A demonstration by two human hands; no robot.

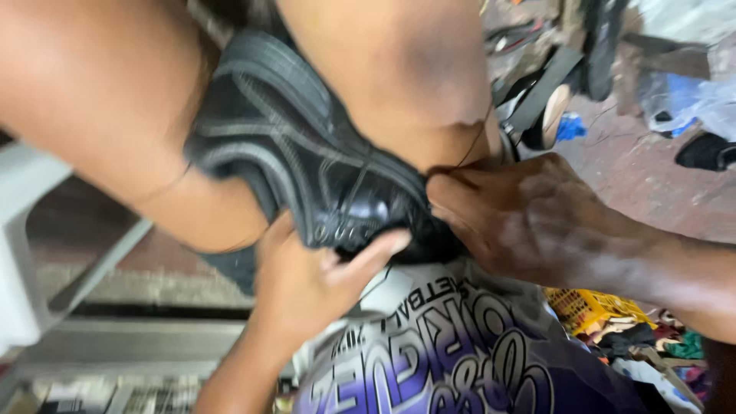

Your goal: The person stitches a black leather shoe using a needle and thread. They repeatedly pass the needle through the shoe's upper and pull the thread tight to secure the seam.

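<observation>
Black shoe (307,153) sits centre frame, wedged between your knees (100,115). Your right hand (529,218) at 3 o'clock pinches a thin thread (471,149) at the shoe's edge. Your left hand (307,287) at 6 o'clock grips the shoe from below, thumb on it.

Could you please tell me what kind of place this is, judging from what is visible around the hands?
Probably a small shoe-repair workspace. The left hand and right hand grip a black shoe clamped between the knees, a thin thread runs from the right fingers, and more footwear lies on the cluttered floor.
</observation>
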